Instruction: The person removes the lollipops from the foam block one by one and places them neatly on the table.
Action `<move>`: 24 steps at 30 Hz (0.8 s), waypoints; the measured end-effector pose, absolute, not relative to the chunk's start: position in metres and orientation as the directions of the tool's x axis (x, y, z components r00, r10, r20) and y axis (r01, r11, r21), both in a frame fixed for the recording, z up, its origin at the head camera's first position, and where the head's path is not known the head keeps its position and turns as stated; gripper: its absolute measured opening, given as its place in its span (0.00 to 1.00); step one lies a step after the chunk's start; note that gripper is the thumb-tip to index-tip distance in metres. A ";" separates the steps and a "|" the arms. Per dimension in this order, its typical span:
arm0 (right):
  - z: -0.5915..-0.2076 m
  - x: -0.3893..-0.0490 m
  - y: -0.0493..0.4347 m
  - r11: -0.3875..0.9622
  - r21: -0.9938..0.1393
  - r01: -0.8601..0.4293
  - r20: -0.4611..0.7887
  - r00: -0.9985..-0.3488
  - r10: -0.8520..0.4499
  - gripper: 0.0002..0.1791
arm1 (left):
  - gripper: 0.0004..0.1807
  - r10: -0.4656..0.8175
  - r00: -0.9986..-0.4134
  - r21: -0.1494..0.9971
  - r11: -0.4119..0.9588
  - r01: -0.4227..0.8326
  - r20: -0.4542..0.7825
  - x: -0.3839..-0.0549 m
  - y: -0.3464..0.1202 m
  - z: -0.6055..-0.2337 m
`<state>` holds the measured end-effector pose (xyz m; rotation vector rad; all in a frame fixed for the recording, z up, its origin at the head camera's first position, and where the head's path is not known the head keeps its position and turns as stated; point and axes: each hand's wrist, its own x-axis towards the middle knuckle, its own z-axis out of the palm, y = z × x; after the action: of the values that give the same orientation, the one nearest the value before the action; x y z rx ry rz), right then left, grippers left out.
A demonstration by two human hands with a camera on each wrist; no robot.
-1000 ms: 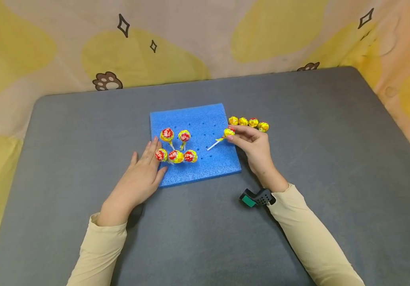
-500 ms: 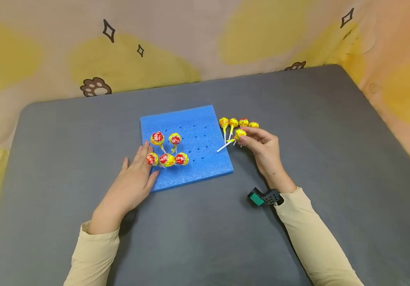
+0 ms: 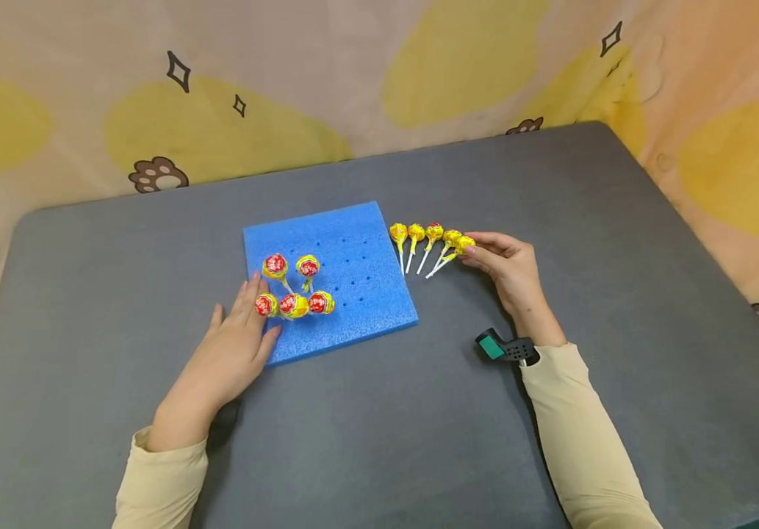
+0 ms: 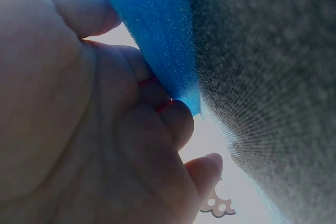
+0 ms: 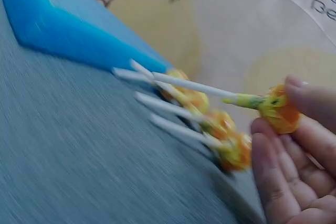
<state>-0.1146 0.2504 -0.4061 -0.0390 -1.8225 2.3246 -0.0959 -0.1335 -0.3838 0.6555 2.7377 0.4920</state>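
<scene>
My right hand (image 3: 514, 275) pinches a yellow-wrapped lollipop (image 5: 281, 109) by its candy end, its white stick pointing left. Just beside it, several more lollipops (image 3: 416, 232) lie in a row along the right edge of a blue foam board (image 3: 326, 334). On the board's left part, several lollipops (image 3: 308, 267) with red and yellow wrappers stand stuck in by their sticks. My left hand (image 3: 227, 356) rests along the board's left edge, fingers extended; in the left wrist view its fingers touch the side of the foam.
Small holes dot the right part of the board. Underneath is a grey table (image 3: 379, 441), with a patterned yellow and pink cloth (image 3: 313, 88) hanging behind it. A black and green wrist device (image 3: 508, 348) sits at the right wrist.
My right hand has carried the lollipop from above the board rightward to the row beside it. The left hand keeps its place on the board's edge. The head view has shifted somewhat.
</scene>
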 end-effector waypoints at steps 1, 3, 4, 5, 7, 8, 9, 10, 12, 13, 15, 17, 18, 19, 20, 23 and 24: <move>-0.406 -0.115 0.254 -0.217 -0.970 -0.112 0.078 -0.984 0.160 0.15 | 0.40 0.478 -0.857 0.386 0.839 0.383 -0.191 -0.096 -0.134 -0.384; -0.406 -0.115 0.260 -0.204 -0.976 -0.075 0.044 -0.987 0.152 0.16 | 0.40 0.478 -0.858 0.386 0.839 0.384 -0.187 -0.097 -0.134 -0.384; -0.406 -0.115 0.263 -0.199 -0.978 -0.058 0.029 -0.989 0.146 0.16 | 0.40 0.479 -0.858 0.386 0.839 0.384 -0.186 -0.097 -0.134 -0.384; -0.406 -0.115 0.265 -0.193 -0.980 -0.044 0.016 -0.990 0.143 0.16 | 0.40 0.480 -0.858 0.387 0.838 0.385 -0.185 -0.097 -0.134 -0.384; -0.406 -0.115 0.267 -0.181 -0.983 -0.029 0.003 -0.990 0.144 0.14 | 0.39 0.481 -0.858 0.388 0.836 0.388 -0.180 -0.097 -0.134 -0.384; -0.406 -0.115 0.268 -0.168 -0.985 -0.027 0.002 -0.989 0.147 0.13 | 0.40 0.481 -0.858 0.388 0.836 0.387 -0.180 -0.097 -0.134 -0.384; -0.407 -0.116 0.268 -0.145 -0.989 -0.028 0.006 -0.988 0.151 0.14 | 0.39 0.482 -0.858 0.390 0.835 0.388 -0.178 -0.097 -0.134 -0.385; -0.407 -0.116 0.268 -0.118 -0.993 -0.030 0.011 -0.988 0.156 0.14 | 0.40 0.481 -0.858 0.390 0.836 0.387 -0.179 -0.097 -0.134 -0.384; -0.408 -0.116 0.267 -0.035 -0.999 -0.037 0.030 -0.985 0.172 0.15 | 0.40 0.480 -0.859 0.390 0.836 0.386 -0.179 -0.097 -0.134 -0.384; -0.408 -0.116 0.267 0.016 -0.999 -0.040 0.042 -0.982 0.183 0.16 | 0.40 0.480 -0.859 0.389 0.836 0.386 -0.180 -0.097 -0.134 -0.385; -0.408 -0.116 0.267 0.118 -0.992 -0.038 0.061 -0.977 0.203 0.16 | 0.40 0.480 -0.859 0.388 0.837 0.386 -0.179 -0.097 -0.134 -0.385; -0.408 -0.116 0.266 0.203 -0.979 -0.026 0.072 -0.972 0.224 0.16 | 0.40 0.477 -0.861 0.386 0.838 0.386 -0.177 -0.096 -0.134 -0.385; -0.407 -0.116 0.265 0.237 -0.971 -0.017 0.075 -0.969 0.234 0.15 | 0.40 0.477 -0.861 0.385 0.838 0.386 -0.175 -0.096 -0.134 -0.386; -0.406 -0.116 0.264 0.263 -0.965 -0.011 0.077 -0.967 0.241 0.15 | 0.40 0.477 -0.862 0.384 0.839 0.387 -0.173 -0.096 -0.134 -0.386; -0.405 -0.116 0.263 0.285 -0.958 -0.005 0.078 -0.966 0.247 0.15 | 0.40 0.476 -0.863 0.383 0.839 0.387 -0.171 -0.096 -0.134 -0.386; -0.396 -0.113 0.257 0.342 -0.940 -0.003 0.094 -0.963 0.252 0.14 | 0.39 0.477 -0.863 0.381 0.838 0.390 -0.164 -0.096 -0.134 -0.385; -0.393 -0.112 0.255 0.357 -0.934 -0.005 0.101 -0.962 0.252 0.14 | 0.39 0.477 -0.864 0.382 0.838 0.390 -0.164 -0.096 -0.134 -0.385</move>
<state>-0.1120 0.2551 -0.3927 -0.2224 -2.3917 1.6476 -0.0956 -0.1344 -0.3849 0.6639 2.7651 0.4961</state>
